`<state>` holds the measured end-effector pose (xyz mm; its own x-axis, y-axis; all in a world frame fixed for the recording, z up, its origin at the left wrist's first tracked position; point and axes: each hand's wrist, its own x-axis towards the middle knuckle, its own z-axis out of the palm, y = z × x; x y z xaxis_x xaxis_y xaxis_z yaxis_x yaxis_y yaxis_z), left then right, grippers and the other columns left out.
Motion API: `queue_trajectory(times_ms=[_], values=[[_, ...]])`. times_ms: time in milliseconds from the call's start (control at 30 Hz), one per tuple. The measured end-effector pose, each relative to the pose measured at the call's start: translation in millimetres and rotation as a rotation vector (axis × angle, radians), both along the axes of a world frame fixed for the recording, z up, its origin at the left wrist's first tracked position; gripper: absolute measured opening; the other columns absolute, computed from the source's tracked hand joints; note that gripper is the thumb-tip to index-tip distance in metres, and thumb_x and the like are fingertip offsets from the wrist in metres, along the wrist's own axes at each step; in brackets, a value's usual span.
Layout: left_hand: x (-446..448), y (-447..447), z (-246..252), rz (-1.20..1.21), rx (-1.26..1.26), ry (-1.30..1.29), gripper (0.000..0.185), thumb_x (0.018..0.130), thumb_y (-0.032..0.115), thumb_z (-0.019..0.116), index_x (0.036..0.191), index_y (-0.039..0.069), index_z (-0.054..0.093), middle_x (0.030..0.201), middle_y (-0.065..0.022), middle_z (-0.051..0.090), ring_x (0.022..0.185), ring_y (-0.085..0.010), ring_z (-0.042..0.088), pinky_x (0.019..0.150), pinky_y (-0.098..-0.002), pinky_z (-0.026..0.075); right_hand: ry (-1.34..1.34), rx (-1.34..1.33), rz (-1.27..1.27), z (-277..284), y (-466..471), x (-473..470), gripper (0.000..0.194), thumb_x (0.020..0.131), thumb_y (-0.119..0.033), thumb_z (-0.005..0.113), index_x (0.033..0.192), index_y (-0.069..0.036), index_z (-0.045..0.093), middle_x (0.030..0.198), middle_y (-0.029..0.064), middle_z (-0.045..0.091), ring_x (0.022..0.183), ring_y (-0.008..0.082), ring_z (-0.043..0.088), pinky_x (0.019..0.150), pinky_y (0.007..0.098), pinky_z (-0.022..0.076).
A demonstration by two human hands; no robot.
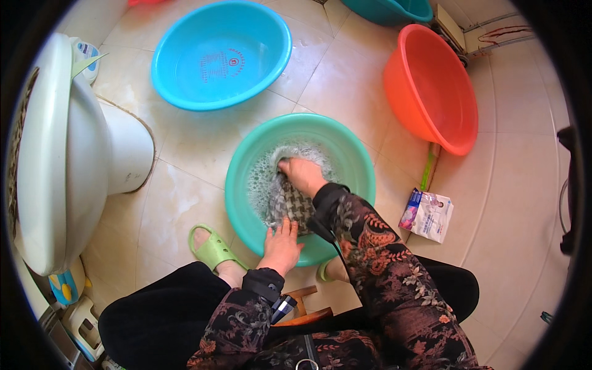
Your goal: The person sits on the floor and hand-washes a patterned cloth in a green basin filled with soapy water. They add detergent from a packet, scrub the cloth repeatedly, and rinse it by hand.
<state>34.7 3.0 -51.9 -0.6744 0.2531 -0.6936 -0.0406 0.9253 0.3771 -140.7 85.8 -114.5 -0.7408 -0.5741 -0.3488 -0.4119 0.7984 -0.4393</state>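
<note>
A green plastic basin (300,121) stands on the tiled floor in front of me, with sudsy water (259,178) in it. A wet dark-and-light patterned cloth (293,202) lies in the suds against the near side. My right hand (301,175) is at the upper end of the cloth, its fingers closed around something dark that is partly hidden, seemingly part of the cloth. My left hand (281,245) rests over the basin's near rim, fingers spread, fingertips touching the cloth's lower edge.
A blue basin (185,95) stands beyond at the left. An orange basin (437,88) leans at the right, near a printed packet (428,215) and a green handle (428,171). A teal basin (388,11) is at the top. A white toilet (88,152) stands left.
</note>
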Motion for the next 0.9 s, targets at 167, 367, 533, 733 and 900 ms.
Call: queue_trajectory(times_ms=[167, 367, 533, 733, 900], values=[[2, -3, -3, -0.02, -0.027, -0.04, 0.061, 0.094, 0.037, 0.045, 0.143, 0.005, 0.029, 0.149, -0.0185, 0.025, 0.135, -0.0291, 0.031, 0.109, -0.0483, 0.023, -0.158, -0.344, -0.098, 18, 35, 4, 0.038, 0.086, -0.01, 0.048, 0.125, -0.01, 0.051, 0.111, 0.0228, 0.058, 0.096, 0.0387, 0.06, 0.08, 0.0461, 0.0494], [-7, 4, 6, -0.107, -0.061, -0.142, 0.06, 0.095, 0.04, 0.04, 0.142, 0.004, 0.031, 0.145, -0.0151, 0.033, 0.133, -0.028, 0.033, 0.109, -0.0506, 0.023, 0.012, -0.11, 0.33, 56, 62, 96, 0.052, 0.08, -0.023, 0.063, 0.13, -0.022, 0.048, 0.132, 0.0174, 0.039, 0.117, 0.0415, 0.041, 0.081, 0.0516, 0.0471], [5, 4, -3, 0.011, -0.016, -0.039, 0.061, 0.094, 0.039, 0.043, 0.141, 0.001, 0.032, 0.144, -0.017, 0.033, 0.131, -0.0275, 0.035, 0.109, -0.0499, 0.023, 0.112, -0.114, 0.192, 26, 15, 67, 0.029, 0.079, -0.029, 0.065, 0.102, -0.014, 0.056, 0.102, 0.0127, 0.048, 0.097, 0.0337, 0.049, 0.068, 0.0457, 0.0484], [1, 2, -2, -0.015, -0.022, -0.018, 0.061, 0.094, 0.036, 0.043, 0.141, 0.001, 0.03, 0.146, -0.0185, 0.029, 0.131, -0.028, 0.035, 0.108, -0.0494, 0.023, 0.027, 0.061, -0.104, 5, -12, 20, 0.022, 0.088, -0.024, 0.052, 0.103, -0.008, 0.056, 0.074, 0.0193, 0.064, 0.07, 0.0347, 0.064, 0.061, 0.047, 0.0492], [7, 2, -7, -0.021, -0.019, -0.008, 0.06, 0.094, 0.035, 0.043, 0.142, 0.002, 0.029, 0.148, -0.0183, 0.027, 0.134, -0.0284, 0.032, 0.109, -0.0508, 0.022, 0.0, -0.457, -0.056, 9, 33, 20, 0.037, 0.084, -0.005, 0.046, 0.121, -0.01, 0.052, 0.112, 0.0272, 0.056, 0.088, 0.0441, 0.059, 0.076, 0.048, 0.0491]])
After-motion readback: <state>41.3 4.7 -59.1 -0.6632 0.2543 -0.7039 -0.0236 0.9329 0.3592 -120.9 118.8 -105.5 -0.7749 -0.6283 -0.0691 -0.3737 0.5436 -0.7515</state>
